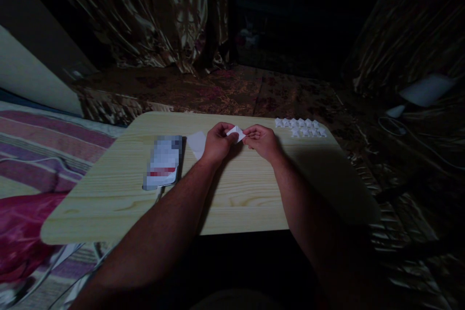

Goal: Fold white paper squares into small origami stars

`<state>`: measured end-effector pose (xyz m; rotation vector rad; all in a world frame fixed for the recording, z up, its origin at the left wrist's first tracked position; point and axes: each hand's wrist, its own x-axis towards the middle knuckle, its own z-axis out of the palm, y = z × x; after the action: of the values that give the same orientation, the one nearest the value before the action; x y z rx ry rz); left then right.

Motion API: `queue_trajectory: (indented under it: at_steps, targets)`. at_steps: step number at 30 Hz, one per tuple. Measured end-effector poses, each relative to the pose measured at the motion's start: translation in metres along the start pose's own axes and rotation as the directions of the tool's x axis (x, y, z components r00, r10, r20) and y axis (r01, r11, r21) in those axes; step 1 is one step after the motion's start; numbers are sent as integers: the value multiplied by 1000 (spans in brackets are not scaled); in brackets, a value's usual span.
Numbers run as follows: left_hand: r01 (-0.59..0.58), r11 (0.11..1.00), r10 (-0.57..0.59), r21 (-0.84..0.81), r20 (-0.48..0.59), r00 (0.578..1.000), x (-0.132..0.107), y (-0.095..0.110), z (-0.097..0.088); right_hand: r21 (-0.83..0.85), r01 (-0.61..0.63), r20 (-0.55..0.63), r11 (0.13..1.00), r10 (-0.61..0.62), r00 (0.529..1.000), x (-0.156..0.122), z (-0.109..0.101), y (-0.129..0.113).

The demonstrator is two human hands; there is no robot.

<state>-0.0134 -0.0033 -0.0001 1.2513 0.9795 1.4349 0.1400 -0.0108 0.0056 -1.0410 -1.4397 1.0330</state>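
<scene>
A small white folded piece of paper point(236, 132) is held between both hands above a pale wooden table point(254, 193). My left hand point(217, 143) pinches its left side with closed fingers. My right hand point(262, 140) pinches its right side, fingers curled. A loose white paper sheet point(196, 144) lies on the table just left of my left hand. Several small white folded paper stars point(301, 127) sit in rows near the table's far right corner.
A phone point(163, 162) lies face up on the table's left part. A striped blanket point(43, 140) and red cloth point(22, 232) lie to the left. A patterned dark rug point(236, 89) and curtains lie beyond. White cables point(394, 128) lie at right.
</scene>
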Motion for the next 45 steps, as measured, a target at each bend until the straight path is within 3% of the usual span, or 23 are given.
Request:
queue_trajectory:
  at_steps: [16, 23, 28, 45]
  targets:
    - [-24, 999, 24, 36, -10, 1000, -2, 2, 4, -33, -43, -56, 999, 41, 998, 1, 4, 3]
    - [28, 999, -31, 33, 72, 997, -4, 5, 4, -2, -37, -73, 999, 37, 997, 0, 3, 0]
    - [73, 997, -73, 39, 16, 997, -4, 3, 4, -28, -14, -65, 999, 12, 998, -1, 5, -1]
    - [67, 996, -69, -67, -32, 997, -7, 7, 12, -170, 84, -113, 982, -104, 988, -5, 9, -6]
